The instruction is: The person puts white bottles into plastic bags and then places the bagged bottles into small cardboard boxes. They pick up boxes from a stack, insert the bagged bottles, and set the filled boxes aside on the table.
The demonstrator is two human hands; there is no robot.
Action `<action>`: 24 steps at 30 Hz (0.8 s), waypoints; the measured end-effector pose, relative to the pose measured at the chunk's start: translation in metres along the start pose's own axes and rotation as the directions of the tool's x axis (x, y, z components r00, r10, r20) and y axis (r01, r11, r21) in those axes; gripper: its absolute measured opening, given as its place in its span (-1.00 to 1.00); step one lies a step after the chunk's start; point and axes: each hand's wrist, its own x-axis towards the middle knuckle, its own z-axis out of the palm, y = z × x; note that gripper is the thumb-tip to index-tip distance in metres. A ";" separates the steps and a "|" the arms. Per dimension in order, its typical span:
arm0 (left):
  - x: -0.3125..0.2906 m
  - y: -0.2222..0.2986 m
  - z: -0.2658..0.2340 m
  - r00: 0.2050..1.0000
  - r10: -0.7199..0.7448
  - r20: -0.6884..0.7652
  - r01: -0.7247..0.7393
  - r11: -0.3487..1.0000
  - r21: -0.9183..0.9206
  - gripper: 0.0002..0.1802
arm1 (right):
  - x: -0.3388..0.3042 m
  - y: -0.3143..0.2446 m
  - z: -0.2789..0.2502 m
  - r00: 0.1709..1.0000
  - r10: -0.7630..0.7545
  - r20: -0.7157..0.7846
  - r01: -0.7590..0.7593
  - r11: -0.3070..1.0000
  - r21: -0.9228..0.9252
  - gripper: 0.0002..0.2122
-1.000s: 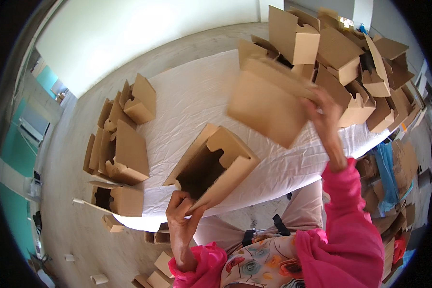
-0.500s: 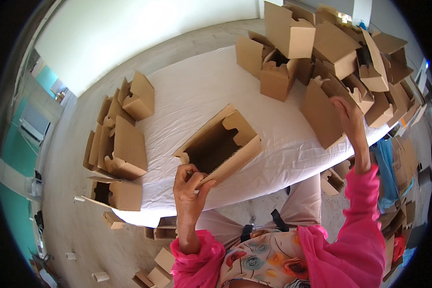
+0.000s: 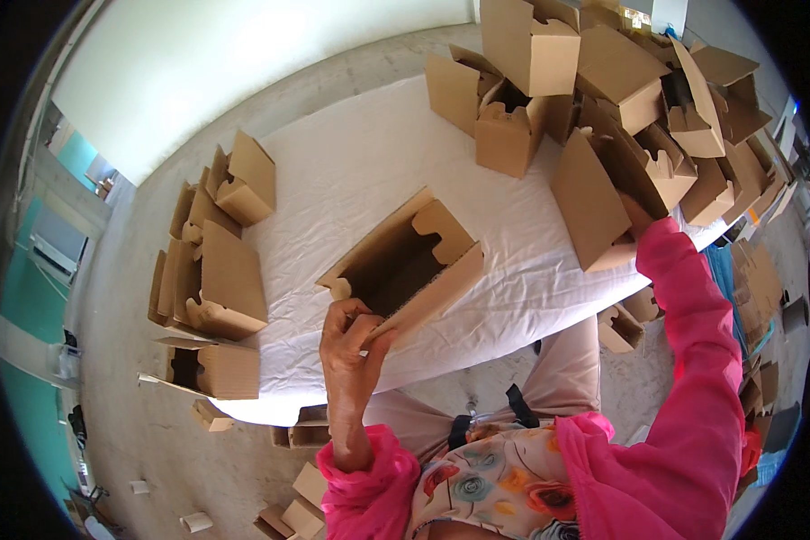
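My left hand pinches the near wall of an open, empty-looking cardboard box, which rests tilted on the white cloth in front of me. Its opening faces up, with notched flaps at both ends. At the right, my right hand is inside or just behind another open brown carton at the front of the pile. The carton and my pink sleeve hide most of that hand, so its fingers cannot be made out.
Open cartons heap up at the right. Several more stand along the left edge of the white-covered table. On the floor lie smaller boxes and a pale roll; a blue plastic sheet hangs at the right.
My right hand has gone from the near carton's rim down into or behind it, and the forearm has swung right. The left hand keeps its pinch; the view has shifted slightly.
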 end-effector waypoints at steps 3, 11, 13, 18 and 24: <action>0.002 0.000 -0.001 0.997 0.077 0.005 -0.077 0.993 0.087 -0.79 | 0.018 -0.026 0.009 0.999 0.054 0.005 -0.054 0.991 0.123 -0.64; 0.004 0.002 0.001 1.000 -0.002 0.013 0.002 1.000 0.007 -0.79 | -0.017 -0.062 0.010 0.990 0.109 0.090 -0.130 0.953 0.274 -0.59; 0.005 -0.009 0.002 0.996 0.086 0.022 -0.087 0.995 0.056 -0.76 | -0.017 -0.060 -0.011 0.979 -0.043 0.201 0.020 0.993 0.114 -0.52; 0.003 -0.009 -0.002 0.996 0.083 0.029 -0.084 0.995 0.046 -0.74 | -0.057 -0.106 -0.046 0.977 -0.213 0.001 0.213 0.975 -0.057 -0.45; 0.003 -0.004 -0.005 0.997 0.068 0.043 -0.070 0.997 0.029 -0.73 | -0.095 -0.179 0.005 0.575 -0.761 -0.299 0.817 0.552 0.168 -0.50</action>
